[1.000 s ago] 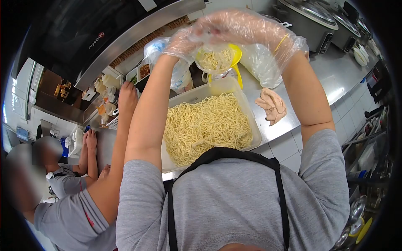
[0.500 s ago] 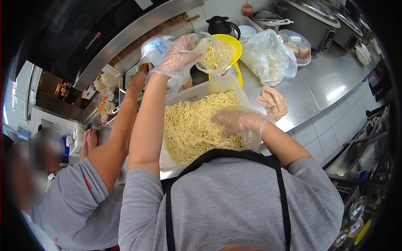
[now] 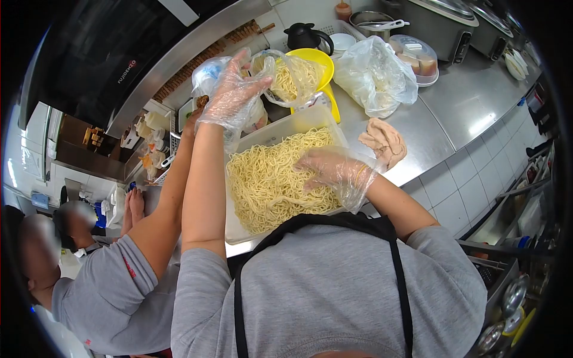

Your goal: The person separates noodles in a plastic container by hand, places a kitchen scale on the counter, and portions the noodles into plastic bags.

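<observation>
My left hand (image 3: 231, 95), in a clear plastic glove, is raised beyond the noodle tub with fingers apart and nothing in them. Just right of it, a clear plastic bag of noodles (image 3: 292, 82) rests against a yellow bowl (image 3: 322, 59) on what looks like a yellow scale (image 3: 335, 108). My right hand (image 3: 331, 168), also gloved, lies on the loose yellow noodles (image 3: 268, 179) with its fingers spread and the tips partly among the strands. These noodles fill a translucent plastic tub (image 3: 286, 137) in front of me.
Right of the tub lie a crumpled beige cloth (image 3: 385, 142) and a white plastic bag (image 3: 377, 77). Behind stand a black jug (image 3: 307, 39), a lidded clear container (image 3: 415, 59) and a steel pot (image 3: 373, 22). A co-worker's arm (image 3: 170, 179) reaches in close beside my left arm.
My left hand has moved off the noodle bag, and its fingers have spread. My right hand stays on the noodles. The whole view has shifted slightly.
</observation>
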A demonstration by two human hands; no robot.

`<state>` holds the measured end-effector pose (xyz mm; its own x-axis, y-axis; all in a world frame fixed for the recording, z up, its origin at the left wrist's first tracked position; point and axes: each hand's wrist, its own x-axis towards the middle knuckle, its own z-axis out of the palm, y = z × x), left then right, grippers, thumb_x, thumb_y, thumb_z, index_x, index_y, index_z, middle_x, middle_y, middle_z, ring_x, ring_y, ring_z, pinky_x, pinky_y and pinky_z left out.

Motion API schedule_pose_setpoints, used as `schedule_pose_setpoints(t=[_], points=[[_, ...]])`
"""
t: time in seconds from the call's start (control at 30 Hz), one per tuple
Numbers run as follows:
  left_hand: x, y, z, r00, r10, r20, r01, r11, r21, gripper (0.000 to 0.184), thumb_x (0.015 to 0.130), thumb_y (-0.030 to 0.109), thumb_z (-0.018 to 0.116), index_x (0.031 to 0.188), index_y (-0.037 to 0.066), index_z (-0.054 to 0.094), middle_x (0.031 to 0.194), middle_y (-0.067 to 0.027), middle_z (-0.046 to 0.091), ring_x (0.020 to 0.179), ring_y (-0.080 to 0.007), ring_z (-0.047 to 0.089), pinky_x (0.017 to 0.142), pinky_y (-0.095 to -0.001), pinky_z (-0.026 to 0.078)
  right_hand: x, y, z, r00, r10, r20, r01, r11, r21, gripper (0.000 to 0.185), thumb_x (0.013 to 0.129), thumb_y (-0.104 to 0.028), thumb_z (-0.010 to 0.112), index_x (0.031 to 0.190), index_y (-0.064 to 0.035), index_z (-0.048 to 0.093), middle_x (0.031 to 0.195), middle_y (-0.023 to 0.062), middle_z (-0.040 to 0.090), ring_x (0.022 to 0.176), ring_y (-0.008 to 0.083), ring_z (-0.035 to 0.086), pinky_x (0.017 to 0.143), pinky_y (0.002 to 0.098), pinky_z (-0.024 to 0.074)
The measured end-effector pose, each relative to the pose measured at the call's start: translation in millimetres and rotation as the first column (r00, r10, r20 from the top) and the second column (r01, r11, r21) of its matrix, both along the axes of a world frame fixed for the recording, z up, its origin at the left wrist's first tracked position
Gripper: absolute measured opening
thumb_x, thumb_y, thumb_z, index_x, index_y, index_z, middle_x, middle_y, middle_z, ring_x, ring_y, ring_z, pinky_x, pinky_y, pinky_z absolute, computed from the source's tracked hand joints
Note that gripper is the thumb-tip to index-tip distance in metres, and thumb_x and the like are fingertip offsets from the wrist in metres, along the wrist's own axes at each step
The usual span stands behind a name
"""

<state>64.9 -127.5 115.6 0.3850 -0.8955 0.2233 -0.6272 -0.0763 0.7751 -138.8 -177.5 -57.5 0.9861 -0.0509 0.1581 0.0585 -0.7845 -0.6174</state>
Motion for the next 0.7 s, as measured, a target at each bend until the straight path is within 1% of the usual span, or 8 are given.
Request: schedule_pose_setpoints(t=[0.1, 0.23, 0.27, 0.37, 0.43, 0.5, 0.63, 0.7], points=[[-4.3, -6.8, -2.2, 0.999, 0.01, -0.038, -0.014, 0.997, -0.082, 0.088, 0.068, 0.035, 0.078, 0.135, -0.001, 0.033, 0.132, -0.019, 0.042, 0.107, -0.0249, 0.056, 0.09, -0.0366, 0.044, -0.9, 0.0, -0.1, 1.0, 0.0, -0.001, 0.0, 1.0, -0.023, 0.055, 0.07, -0.042, 0.072, 0.114, -0.0118, 0.058, 0.107, 0.0122, 0.057, 0.103, 0.0309, 0.054, 0.089, 0.0392, 0.042], [24.6, -32.3, -38.8, 0.974, 0.104, 0.2, -0.131, 0.983, 0.126, 0.06, 0.085, 0.046, 0.054, 0.127, 0.004, 0.046, 0.124, -0.016, 0.052, 0.112, -0.0283, 0.053, 0.096, -0.0325, 0.039, -0.3, -0.1, 3.4, 0.997, 0.068, -0.022, -0.068, 0.998, -0.017, 0.056, 0.074, -0.036, 0.071, 0.118, -0.0053, 0.053, 0.109, 0.0145, 0.055, 0.104, 0.0307, 0.052, 0.092, 0.0377, 0.041], [38.2, -38.7, -56.3, 0.965, 0.118, 0.234, -0.101, 0.991, -0.086, 0.051, 0.088, 0.042, 0.05, 0.123, 0.004, 0.049, 0.119, -0.0145, 0.055, 0.111, -0.0284, 0.053, 0.095, -0.032, 0.039, 0.8, -0.5, 2.6, 0.998, 0.053, -0.032, -0.053, 0.998, -0.021, 0.056, 0.074, -0.037, 0.071, 0.118, -0.0051, 0.054, 0.109, 0.0147, 0.055, 0.104, 0.0307, 0.052, 0.092, 0.0376, 0.0408], [-2.8, -4.1, -10.1, 0.968, 0.232, -0.095, -0.246, 0.953, -0.178, 0.03, 0.092, 0.03, 0.05, 0.109, 0.006, 0.058, 0.107, -0.01, 0.06, 0.097, -0.0241, 0.057, 0.084, -0.0335, 0.044, 1.1, 1.3, 6.5, 0.996, 0.053, -0.066, -0.055, 0.998, -0.019, 0.057, 0.075, -0.037, 0.07, 0.118, -0.0046, 0.054, 0.109, 0.0152, 0.055, 0.104, 0.0307, 0.052, 0.092, 0.0373, 0.0407], [4.2, 10.5, 3.6, 0.818, -0.143, -0.557, -0.156, 0.878, -0.453, 0.021, 0.089, 0.021, 0.057, 0.105, 0.007, 0.059, 0.097, -0.0053, 0.061, 0.085, -0.0172, 0.056, 0.072, -0.0314, 0.047, 2.2, 0.0, 13.8, 0.995, 0.056, -0.08, -0.057, 0.998, -0.017, 0.057, 0.075, -0.037, 0.07, 0.118, -0.0043, 0.054, 0.109, 0.0155, 0.054, 0.104, 0.0308, 0.052, 0.092, 0.0371, 0.0406], [-12.6, 40.2, 28.8, 0.725, -0.193, -0.662, -0.223, 0.843, -0.49, 0.018, 0.086, 0.014, 0.061, 0.104, 0.009, 0.06, 0.094, -0.0025, 0.06, 0.081, -0.0125, 0.056, 0.067, -0.0275, 0.048, 3.3, -0.9, 17.5, 0.993, 0.064, -0.103, -0.065, 0.998, -0.013, 0.056, 0.074, -0.036, 0.071, 0.117, -0.0036, 0.054, 0.109, 0.0149, 0.055, 0.105, 0.0304, 0.051, 0.091, 0.0367, 0.0407], [-2.4, 90.9, 17.9, 0.799, 0.034, -0.6, -0.216, 0.948, -0.234, 0.019, 0.087, 0.016, 0.059, 0.104, 0.007, 0.061, 0.096, -0.0036, 0.059, 0.086, -0.0147, 0.056, 0.075, -0.0279, 0.048, 5.1, -5.2, 24.3, 0.994, 0.087, -0.071, -0.085, 0.996, 0.022, 0.057, 0.071, -0.036, 0.073, 0.116, -0.0057, 0.056, 0.103, 0.0142, 0.057, 0.101, 0.0313, 0.054, 0.088, 0.038, 0.0421], [28.1, 108.5, -22.6, 0.97, 0.062, -0.234, -0.058, 0.998, 0.022, 0.026, 0.088, 0.02, 0.058, 0.109, 0.005, 0.06, 0.103, -0.0066, 0.058, 0.094, -0.0167, 0.055, 0.083, -0.029, 0.046, 4.7, -10.5, 57.7, 0.943, 0.166, -0.288, -0.181, 0.983, -0.027, 0.056, 0.07, -0.033, 0.074, 0.117, -0.0068, 0.056, 0.091, 0.0127, 0.061, 0.091, 0.0303, 0.059, 0.082, 0.0379, 0.0448]])
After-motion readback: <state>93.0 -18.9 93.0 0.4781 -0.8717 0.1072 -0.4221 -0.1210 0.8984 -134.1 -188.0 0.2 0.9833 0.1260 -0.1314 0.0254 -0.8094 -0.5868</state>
